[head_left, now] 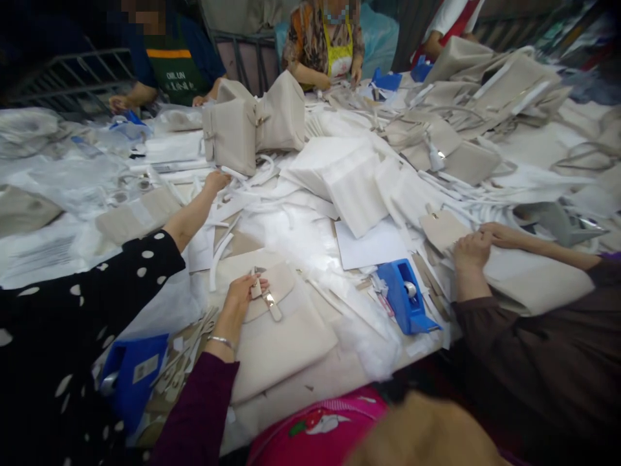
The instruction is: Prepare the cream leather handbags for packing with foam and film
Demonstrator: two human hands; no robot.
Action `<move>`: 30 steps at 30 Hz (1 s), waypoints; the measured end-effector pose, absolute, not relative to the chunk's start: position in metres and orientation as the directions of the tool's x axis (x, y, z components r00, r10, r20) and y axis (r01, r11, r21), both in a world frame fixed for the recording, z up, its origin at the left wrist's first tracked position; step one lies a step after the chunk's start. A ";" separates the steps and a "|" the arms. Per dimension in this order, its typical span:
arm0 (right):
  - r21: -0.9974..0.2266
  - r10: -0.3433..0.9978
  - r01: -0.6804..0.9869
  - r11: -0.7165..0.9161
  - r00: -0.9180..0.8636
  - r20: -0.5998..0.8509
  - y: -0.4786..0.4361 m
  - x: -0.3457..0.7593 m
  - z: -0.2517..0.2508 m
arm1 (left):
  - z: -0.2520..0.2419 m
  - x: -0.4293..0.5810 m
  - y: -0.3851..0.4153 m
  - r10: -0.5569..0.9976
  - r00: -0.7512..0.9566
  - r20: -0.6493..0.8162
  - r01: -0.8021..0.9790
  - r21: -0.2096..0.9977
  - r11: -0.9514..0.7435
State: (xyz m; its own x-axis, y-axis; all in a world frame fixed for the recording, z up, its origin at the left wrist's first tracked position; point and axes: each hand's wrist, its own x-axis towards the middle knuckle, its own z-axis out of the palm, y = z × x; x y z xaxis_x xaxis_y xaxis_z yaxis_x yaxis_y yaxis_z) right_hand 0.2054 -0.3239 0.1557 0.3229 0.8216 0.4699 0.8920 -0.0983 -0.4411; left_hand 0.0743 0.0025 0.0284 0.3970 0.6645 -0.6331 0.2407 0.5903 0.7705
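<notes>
My left hand, in a dark maroon sleeve with a thin metal bracelet on the wrist, lies on the flap of a cream faux-leather bag. Its fingers pinch a narrow strap tab with a metal end. A second strap tab with a shiny metal buckle lies on the flap just right of that hand. White strips and paper scraps lie beyond the bag. My right hand does not show in this view.
Co-workers' arms reach in: a polka-dot sleeve at left, a brown sleeve at right. A blue tape dispenser stands to my right. Cream bags and white foam sheets crowd the table. A pink bag lies at the bottom.
</notes>
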 end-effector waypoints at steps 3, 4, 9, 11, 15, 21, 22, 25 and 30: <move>-0.654 0.755 0.694 -0.301 0.592 0.280 -0.334 0.220 0.125 | 0.027 0.074 0.001 0.672 0.417 -0.612 0.228 0.786 0.574; -0.689 0.737 0.600 -0.406 0.661 0.141 -0.336 0.225 0.111 | 0.027 0.074 0.000 0.676 0.415 -0.609 0.227 0.789 0.571; -0.359 0.495 0.360 -0.861 0.753 -0.434 -0.346 0.223 0.033 | 0.029 0.075 -0.002 0.702 0.390 -0.596 0.230 0.801 0.553; -0.258 0.447 0.368 -0.893 0.788 -0.424 -0.346 0.209 0.012 | 0.031 0.076 -0.003 0.700 0.388 -0.599 0.233 0.799 0.554; -0.240 0.445 0.382 -0.892 0.836 -0.322 -0.338 0.189 0.000 | 0.031 0.074 -0.003 0.696 0.397 -0.598 0.216 0.798 0.563; -0.578 0.548 0.334 -0.744 0.800 -0.243 -0.321 0.220 0.038 | 0.030 0.065 -0.002 0.670 0.409 -0.619 0.144 0.769 0.623; -0.661 0.569 0.312 -0.683 0.794 -0.213 -0.310 0.229 0.051 | 0.030 0.064 -0.001 0.664 0.415 -0.621 0.124 0.762 0.635; -0.892 0.639 0.093 -0.443 0.731 -0.241 -0.256 0.243 0.090 | 0.032 0.061 0.002 0.645 0.435 -0.629 0.063 0.735 0.675; -0.848 0.758 -0.332 -0.413 0.391 -0.522 -0.146 0.222 0.115 | 0.035 0.056 0.016 0.581 0.457 -0.673 0.007 0.656 0.754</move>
State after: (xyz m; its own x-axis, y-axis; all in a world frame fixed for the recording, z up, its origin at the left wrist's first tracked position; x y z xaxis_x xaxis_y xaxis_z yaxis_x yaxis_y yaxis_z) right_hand 0.2223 -0.1462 0.1145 0.3907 0.7580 -0.5223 -0.3316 -0.4134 -0.8480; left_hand 0.0563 0.0155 0.0351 0.4572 0.5814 -0.6730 0.0071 0.7543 0.6565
